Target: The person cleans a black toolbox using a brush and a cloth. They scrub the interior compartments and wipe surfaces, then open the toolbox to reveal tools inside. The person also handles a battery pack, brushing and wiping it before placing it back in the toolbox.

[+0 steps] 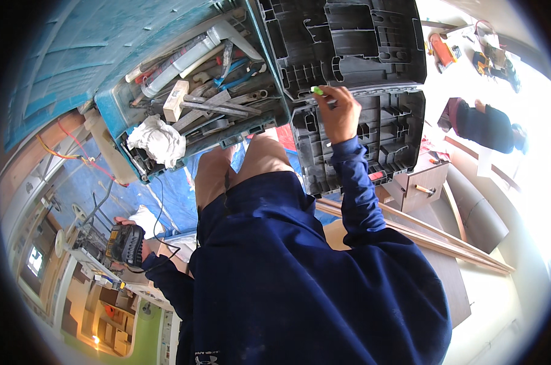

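My right hand (339, 115) pinches a small green object (317, 90) at the hinge of an open black molded plastic case (391, 134). At lower left my left hand (144, 249) grips a black charger-like device (122, 246) with a cord hanging from it; its fingers are mostly hidden. Left of the case sits an open teal toolbox (111, 115), holding hammers, chisels, cutters, other hand tools and a crumpled white cloth (156, 139).
Blue sheeting (105, 164) covers the floor. At right are a dark-clothed person (482, 125), orange tools (442, 50), a wooden drawer unit (409, 190), long boards (445, 246) and a grey roll (482, 216). Red and yellow cables (75, 157) hang at left.
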{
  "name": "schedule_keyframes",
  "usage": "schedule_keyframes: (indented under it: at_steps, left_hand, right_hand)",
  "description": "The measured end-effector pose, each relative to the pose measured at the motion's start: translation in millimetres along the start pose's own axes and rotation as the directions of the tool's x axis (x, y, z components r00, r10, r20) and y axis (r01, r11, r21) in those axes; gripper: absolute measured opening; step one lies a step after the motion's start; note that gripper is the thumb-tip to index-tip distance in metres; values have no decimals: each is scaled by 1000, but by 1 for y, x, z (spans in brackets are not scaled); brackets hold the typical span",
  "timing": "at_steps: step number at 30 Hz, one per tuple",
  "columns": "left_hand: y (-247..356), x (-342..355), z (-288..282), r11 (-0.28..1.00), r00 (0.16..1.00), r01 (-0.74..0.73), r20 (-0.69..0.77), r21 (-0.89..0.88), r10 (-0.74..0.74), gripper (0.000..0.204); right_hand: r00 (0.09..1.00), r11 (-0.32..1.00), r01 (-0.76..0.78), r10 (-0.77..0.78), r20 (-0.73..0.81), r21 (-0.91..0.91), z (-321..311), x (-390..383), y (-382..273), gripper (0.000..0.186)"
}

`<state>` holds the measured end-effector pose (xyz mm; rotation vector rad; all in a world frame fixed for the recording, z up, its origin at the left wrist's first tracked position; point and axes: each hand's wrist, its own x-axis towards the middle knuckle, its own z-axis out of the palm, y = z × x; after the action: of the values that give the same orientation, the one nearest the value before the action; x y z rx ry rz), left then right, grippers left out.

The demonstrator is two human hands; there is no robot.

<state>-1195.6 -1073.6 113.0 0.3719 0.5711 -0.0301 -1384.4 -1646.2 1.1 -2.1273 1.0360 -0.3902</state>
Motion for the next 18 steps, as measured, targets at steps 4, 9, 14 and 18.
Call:
schedule_keyframes:
  at_steps: [4, 9, 14, 18]
  left_hand:
    - [11, 7, 0, 994, 994, 107, -1, 10, -107, 137]
    - [6, 8, 0, 990, 988, 140, 70, -7, -140, 136]
    - [-2, 12, 2, 996, 994, 89, 68, 26, -90, 138]
    - [-2, 14, 1, 996, 993, 84, 76, 20, -86, 139]
  right_hand:
    - [997, 998, 54, -55, 50, 29, 17, -9, -7, 16]
    - [998, 999, 51, -51, 30, -3, 29, -14, -2, 14]
    - [999, 1000, 21, -21, 27, -12, 35, -14, 3, 16]
    - [998, 999, 40, -39, 41, -25, 40, -13, 11, 25]
